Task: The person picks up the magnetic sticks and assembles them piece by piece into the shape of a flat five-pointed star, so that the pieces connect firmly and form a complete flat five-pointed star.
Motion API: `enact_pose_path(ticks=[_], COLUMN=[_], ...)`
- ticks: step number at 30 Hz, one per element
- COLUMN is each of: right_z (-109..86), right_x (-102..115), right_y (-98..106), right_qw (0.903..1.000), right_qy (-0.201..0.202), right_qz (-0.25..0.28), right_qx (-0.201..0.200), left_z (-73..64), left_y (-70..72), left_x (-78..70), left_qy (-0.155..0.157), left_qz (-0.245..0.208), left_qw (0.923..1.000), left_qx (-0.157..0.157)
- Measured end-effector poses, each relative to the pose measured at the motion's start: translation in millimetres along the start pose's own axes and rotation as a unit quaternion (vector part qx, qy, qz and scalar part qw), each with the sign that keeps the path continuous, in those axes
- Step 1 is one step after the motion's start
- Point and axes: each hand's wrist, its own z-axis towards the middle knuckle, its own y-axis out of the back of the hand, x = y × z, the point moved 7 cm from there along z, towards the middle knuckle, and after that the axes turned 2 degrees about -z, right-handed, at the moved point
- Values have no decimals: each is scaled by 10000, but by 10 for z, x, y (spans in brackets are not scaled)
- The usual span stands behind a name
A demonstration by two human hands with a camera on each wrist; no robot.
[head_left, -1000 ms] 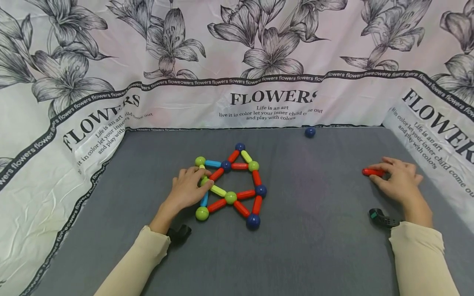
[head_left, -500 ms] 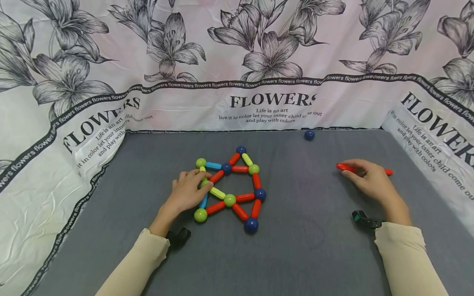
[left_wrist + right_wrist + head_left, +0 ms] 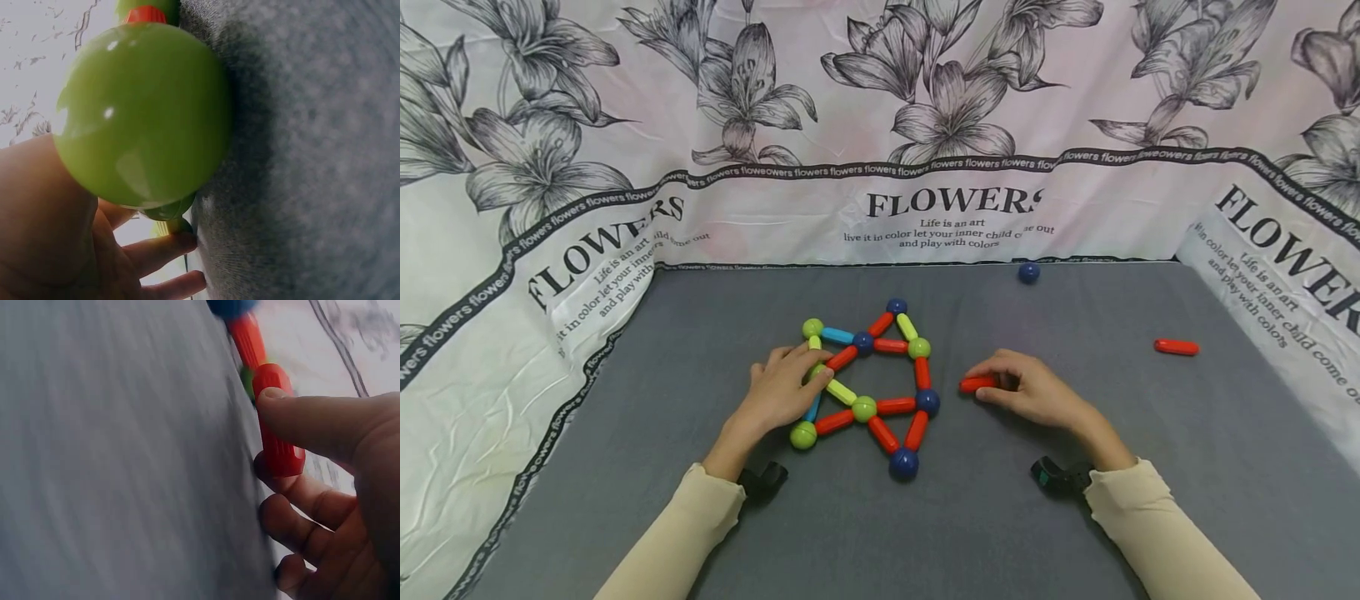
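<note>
In the head view, magnetic balls and rods form a flat frame with red, blue and yellow-green rods. My left hand point(image 3: 784, 385) holds its left side, thumb and index finger about a partly hidden green ball point(image 3: 817, 372). Close to the left wrist camera is the frame's lower-left green ball point(image 3: 147, 119). My right hand point(image 3: 1033, 387) pinches a red magnetic rod point(image 3: 278, 425) between thumb and fingers. That rod is right of the frame, apart from its dark blue ball point(image 3: 927, 402).
A second red rod point(image 3: 1176, 347) lies alone at the right. One loose dark blue ball point(image 3: 1028, 272) sits at the back edge of the grey tabletop point(image 3: 985, 517). A flower-printed cloth point(image 3: 955, 225) stands behind and along the sides.
My right hand has moved left with one red rod, towards the frame. Another red rod now lies uncovered at the right. The frame has turned slightly; my left hand stays nearly still.
</note>
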Motion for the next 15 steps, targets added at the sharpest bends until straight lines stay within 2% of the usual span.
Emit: enact_pose_path(ticks=[5, 9, 15], right_z=[50, 54, 61], right_x=[227, 306, 296], right_y=[-203, -272, -297], right_qw=[9993, 9994, 9998], right_qy=[332, 318, 178], right_qz=[-35, -23, -35], right_qx=[158, 118, 70], left_z=[-2, -4, -9], left_y=[-10, -18, -20], left_x=[-11, -29, -33], left_qy=[52, -27, -30], left_qz=[-21, -40, -71], left_qw=[10000, 10000, 9999], left_qx=[40, 55, 88])
